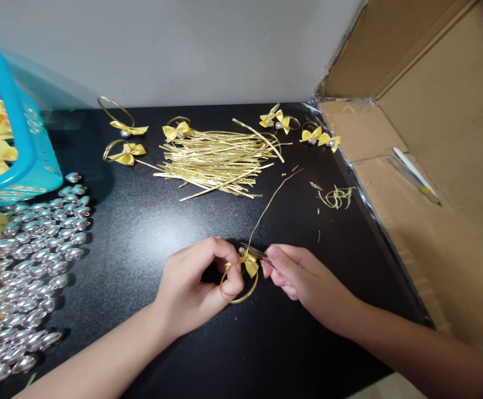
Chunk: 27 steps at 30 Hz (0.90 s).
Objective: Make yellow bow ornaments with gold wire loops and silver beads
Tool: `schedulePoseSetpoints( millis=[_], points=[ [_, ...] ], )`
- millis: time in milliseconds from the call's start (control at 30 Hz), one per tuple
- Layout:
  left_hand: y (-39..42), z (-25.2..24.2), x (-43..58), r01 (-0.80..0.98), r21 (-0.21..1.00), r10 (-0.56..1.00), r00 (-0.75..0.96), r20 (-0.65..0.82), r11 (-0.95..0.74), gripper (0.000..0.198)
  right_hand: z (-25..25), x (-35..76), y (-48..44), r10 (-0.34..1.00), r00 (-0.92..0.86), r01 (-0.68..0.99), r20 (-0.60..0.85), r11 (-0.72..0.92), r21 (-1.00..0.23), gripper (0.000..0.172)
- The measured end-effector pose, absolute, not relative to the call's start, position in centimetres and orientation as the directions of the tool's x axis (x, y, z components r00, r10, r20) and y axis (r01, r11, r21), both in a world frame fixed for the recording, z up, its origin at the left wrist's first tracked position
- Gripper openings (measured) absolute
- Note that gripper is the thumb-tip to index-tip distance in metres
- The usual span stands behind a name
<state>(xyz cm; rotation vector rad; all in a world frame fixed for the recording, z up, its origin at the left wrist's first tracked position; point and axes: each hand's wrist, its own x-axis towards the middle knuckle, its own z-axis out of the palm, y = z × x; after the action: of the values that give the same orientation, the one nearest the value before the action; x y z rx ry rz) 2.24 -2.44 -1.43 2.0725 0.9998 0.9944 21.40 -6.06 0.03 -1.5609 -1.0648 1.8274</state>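
Note:
My left hand [195, 282] is closed in a pinch on a small yellow ribbon bow [250, 264] tied to a gold wire loop [238, 296] just above the black table [150, 238]. A long gold wire tail [270, 202] runs up and to the right from the bow. My right hand [297, 271] is closed on a thin metal tool [255, 251], probably small scissors, whose tip meets the bow at the wire. Both hands sit at the table's front middle.
A pile of gold twist wires [219, 160] lies behind the hands. Finished bows on loops [125, 154] lie along the back. Several silver beads [37, 249] cover the left side. A blue basket [13, 138] holds yellow bows. An open cardboard box [428, 166] stands right. Wire offcuts [337, 197] lie near it.

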Motion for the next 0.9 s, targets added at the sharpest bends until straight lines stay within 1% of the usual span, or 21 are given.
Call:
schedulePoseSetpoints(
  millis=[200,267,300,333,367,400,433,533,567,600,667,733,900],
  points=[
    [-2.4,-1.4,2.4,0.352,0.788,0.838,0.418,0.351,-0.506,0.016,0.1,21.3,-6.2,0.801,-0.214,0.071,-0.56,-0.559,-0.826,0.044],
    [-2.3,-1.5,2.4,0.351,0.802,0.85,0.408,0.334,-0.483,0.017,0.1,21.8,-6.0,0.865,-0.161,0.112,-0.476,-0.463,-0.879,0.045],
    [-2.3,-1.5,2.4,0.344,0.818,0.86,0.4,0.317,-0.462,0.017,0.1,22.2,-5.8,0.913,-0.111,0.178,-0.393,-0.371,-0.911,0.043],
    [-2.3,-1.6,2.3,0.332,0.84,0.874,0.389,0.292,-0.429,0.017,0.1,22.7,-5.4,0.958,-0.058,0.284,-0.282,-0.254,-0.924,0.039],
    [-2.2,-1.7,2.3,0.311,0.867,0.888,0.376,0.263,-0.389,0.017,0.0,23.3,-4.9,0.989,-0.012,0.415,-0.145,-0.127,-0.901,0.032],
    [-2.2,-1.7,2.2,0.284,0.896,0.903,0.364,0.227,-0.34,0.017,-0.2,23.8,-4.3,0.999,-0.005,0.517,-0.043,-0.034,-0.855,0.027],
    [-2.1,-1.7,2.2,0.257,0.923,0.917,0.352,0.186,-0.286,0.016,-0.5,24.4,-3.7,1.0,-0.021,0.595,0.018,0.026,-0.804,0.025],
    [-1.7,-1.6,2.3,0.185,0.975,0.944,0.326,0.059,-0.125,0.015,-1.6,25.5,-1.9,0.977,-0.107,0.751,0.183,0.2,-0.629,0.017],
    [-1.6,-1.5,2.3,0.169,0.982,0.946,0.324,0.025,-0.084,0.015,-2.0,25.7,-1.5,0.956,-0.143,0.772,0.255,0.269,-0.576,0.015],
    [-1.5,-1.5,2.3,0.157,0.986,0.946,0.325,-0.003,-0.051,0.015,-2.4,25.8,-1.2,0.938,-0.182,0.785,0.295,0.319,-0.531,0.015],
    [-1.4,-1.4,2.4,0.138,0.99,0.939,0.342,-0.035,-0.013,0.016,-3.0,25.9,-0.9,0.911,-0.23,0.81,0.344,0.375,-0.452,0.014],
    [-1.4,-1.4,2.4,0.126,0.992,0.929,0.365,-0.053,0.008,0.016,-3.3,25.9,-0.7,0.908,-0.239,0.831,0.343,0.374,-0.412,0.014],
    [-1.3,-1.5,2.6,0.093,0.994,0.919,0.386,-0.083,0.051,0.014,-3.4,26.0,-0.5,0.932,-0.213,0.845,0.293,0.326,-0.423,0.017]
  ],
)
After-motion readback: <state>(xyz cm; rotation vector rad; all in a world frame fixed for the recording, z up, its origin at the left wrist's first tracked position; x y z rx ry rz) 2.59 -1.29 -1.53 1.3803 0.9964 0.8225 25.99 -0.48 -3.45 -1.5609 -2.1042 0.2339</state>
